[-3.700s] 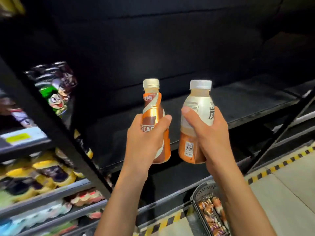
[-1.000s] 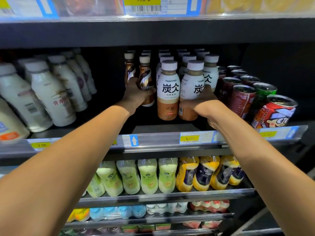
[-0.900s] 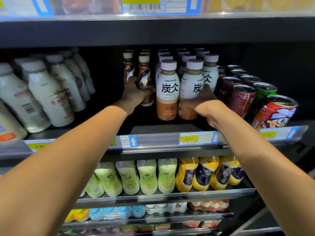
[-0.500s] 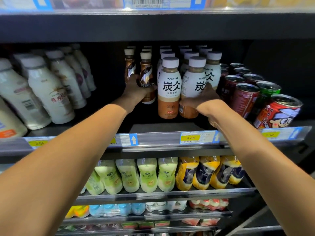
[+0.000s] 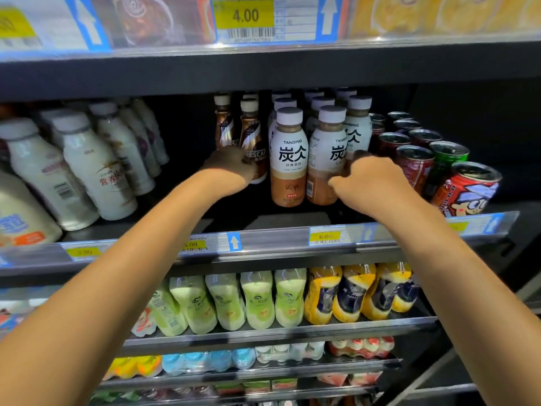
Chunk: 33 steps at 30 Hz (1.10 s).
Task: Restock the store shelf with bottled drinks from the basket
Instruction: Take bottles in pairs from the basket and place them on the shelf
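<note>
In the middle of the frame, on the shelf, the left hand had its fingers curled around a brown coffee bottle that stood upright. Further right, the right hand held a white Tanbing bottle between thumb and curled fingers, near the red cans.

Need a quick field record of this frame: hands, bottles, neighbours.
left hand: grips Nescafe bottle, upright on shelf
right hand: grips front-right Tanbing bottle, upright
left of them: white bottles
right of them: cans
</note>
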Each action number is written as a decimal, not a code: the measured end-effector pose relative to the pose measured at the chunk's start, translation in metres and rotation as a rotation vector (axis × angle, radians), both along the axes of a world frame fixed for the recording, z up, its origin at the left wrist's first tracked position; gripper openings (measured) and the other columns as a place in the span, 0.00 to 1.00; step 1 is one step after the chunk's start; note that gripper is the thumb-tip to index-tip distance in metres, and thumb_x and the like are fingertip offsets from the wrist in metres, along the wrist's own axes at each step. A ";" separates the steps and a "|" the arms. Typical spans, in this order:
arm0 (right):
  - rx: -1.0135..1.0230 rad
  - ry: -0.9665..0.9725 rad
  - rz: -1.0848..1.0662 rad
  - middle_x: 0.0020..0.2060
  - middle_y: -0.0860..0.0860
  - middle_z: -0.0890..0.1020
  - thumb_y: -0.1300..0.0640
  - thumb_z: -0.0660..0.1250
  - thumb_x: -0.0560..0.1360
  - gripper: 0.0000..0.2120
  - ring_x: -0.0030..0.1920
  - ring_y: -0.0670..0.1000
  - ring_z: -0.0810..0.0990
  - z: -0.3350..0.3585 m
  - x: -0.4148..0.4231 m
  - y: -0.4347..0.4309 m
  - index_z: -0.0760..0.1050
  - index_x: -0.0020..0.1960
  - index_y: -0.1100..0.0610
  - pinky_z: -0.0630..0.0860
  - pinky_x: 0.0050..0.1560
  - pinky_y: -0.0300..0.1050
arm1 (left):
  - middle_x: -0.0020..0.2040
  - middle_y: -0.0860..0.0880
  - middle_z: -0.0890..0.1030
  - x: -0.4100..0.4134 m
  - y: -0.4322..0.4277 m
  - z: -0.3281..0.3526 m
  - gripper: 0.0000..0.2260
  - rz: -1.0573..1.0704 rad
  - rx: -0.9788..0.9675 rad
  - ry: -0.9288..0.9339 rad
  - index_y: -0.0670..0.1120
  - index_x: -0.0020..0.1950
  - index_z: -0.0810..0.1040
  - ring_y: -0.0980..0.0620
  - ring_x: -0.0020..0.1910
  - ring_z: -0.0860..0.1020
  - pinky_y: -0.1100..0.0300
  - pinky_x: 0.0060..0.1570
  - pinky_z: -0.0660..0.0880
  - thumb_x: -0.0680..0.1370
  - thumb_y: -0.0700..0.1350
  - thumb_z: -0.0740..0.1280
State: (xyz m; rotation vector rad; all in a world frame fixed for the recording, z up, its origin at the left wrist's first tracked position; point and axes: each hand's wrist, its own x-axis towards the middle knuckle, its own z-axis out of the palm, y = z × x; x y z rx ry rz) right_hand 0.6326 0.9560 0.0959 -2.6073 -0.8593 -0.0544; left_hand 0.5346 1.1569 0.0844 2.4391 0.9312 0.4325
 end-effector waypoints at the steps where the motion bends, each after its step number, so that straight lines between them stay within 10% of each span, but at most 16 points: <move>1: -0.023 -0.059 -0.017 0.46 0.57 0.75 0.46 0.60 0.79 0.15 0.47 0.59 0.72 0.001 -0.010 -0.005 0.71 0.48 0.59 0.68 0.44 0.48 | 0.57 0.44 0.81 -0.007 -0.010 0.003 0.12 0.004 0.070 0.062 0.43 0.56 0.79 0.43 0.53 0.78 0.57 0.51 0.72 0.80 0.48 0.61; 8: -0.095 -0.428 0.000 0.48 0.54 0.79 0.47 0.50 0.83 0.19 0.50 0.60 0.77 -0.002 -0.067 -0.054 0.76 0.50 0.55 0.62 0.44 0.50 | 0.51 0.50 0.79 -0.064 -0.123 0.022 0.15 -0.236 0.609 0.074 0.51 0.57 0.76 0.44 0.48 0.76 0.54 0.42 0.70 0.83 0.55 0.53; 14: -0.248 -0.539 -0.223 0.33 0.55 0.78 0.50 0.56 0.75 0.15 0.33 0.60 0.76 -0.034 -0.089 -0.151 0.76 0.38 0.56 0.59 0.36 0.49 | 0.40 0.48 0.79 -0.059 -0.202 0.000 0.14 -0.569 0.810 -0.007 0.48 0.47 0.80 0.45 0.39 0.78 0.56 0.32 0.66 0.81 0.52 0.57; 18: -0.387 -0.467 -0.436 0.33 0.54 0.79 0.50 0.57 0.77 0.15 0.34 0.60 0.78 -0.050 -0.095 -0.226 0.75 0.36 0.54 0.60 0.36 0.48 | 0.35 0.47 0.79 -0.029 -0.260 -0.027 0.16 -0.796 0.775 -0.075 0.47 0.41 0.80 0.43 0.34 0.79 0.55 0.28 0.70 0.76 0.53 0.57; 24: -0.483 -0.205 -0.703 0.48 0.52 0.81 0.46 0.54 0.80 0.14 0.53 0.58 0.80 -0.070 -0.091 -0.331 0.76 0.48 0.52 0.70 0.51 0.50 | 0.55 0.53 0.76 0.028 -0.375 -0.057 0.13 -1.119 0.793 -0.078 0.55 0.59 0.72 0.49 0.58 0.76 0.55 0.41 0.64 0.84 0.55 0.50; 33: -0.522 0.088 -0.950 0.54 0.51 0.79 0.46 0.56 0.79 0.14 0.56 0.58 0.77 -0.143 -0.001 -0.517 0.75 0.57 0.51 0.67 0.53 0.50 | 0.48 0.51 0.77 0.167 -0.568 -0.139 0.11 -1.344 0.747 0.030 0.51 0.51 0.75 0.48 0.47 0.78 0.57 0.36 0.66 0.84 0.52 0.55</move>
